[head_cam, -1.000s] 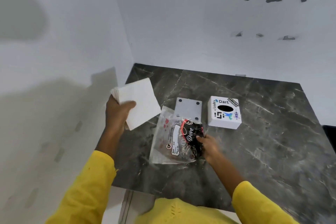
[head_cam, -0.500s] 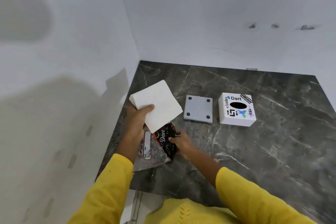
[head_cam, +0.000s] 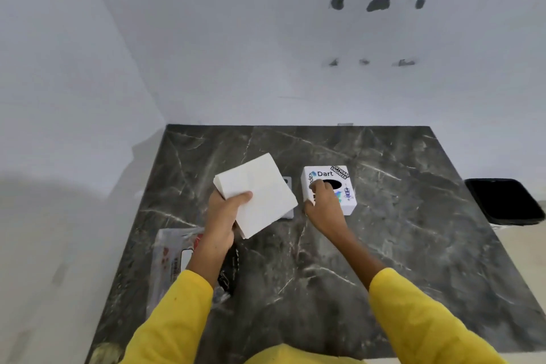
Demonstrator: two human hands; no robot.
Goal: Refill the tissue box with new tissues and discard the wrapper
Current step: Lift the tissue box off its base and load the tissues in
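While the left hand point(head_cam: 223, 213) pinches the tissues point(head_cam: 260, 192) aloft, the box point(head_cam: 332, 186) sits just right of them, under the right hand's point(head_cam: 325, 201) loosely curled fingers.

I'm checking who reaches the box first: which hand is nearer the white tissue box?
Right. The right hand rests on the tissue box, fingers at its dark opening. The left hand is off to the box's left, holding the tissue stack.
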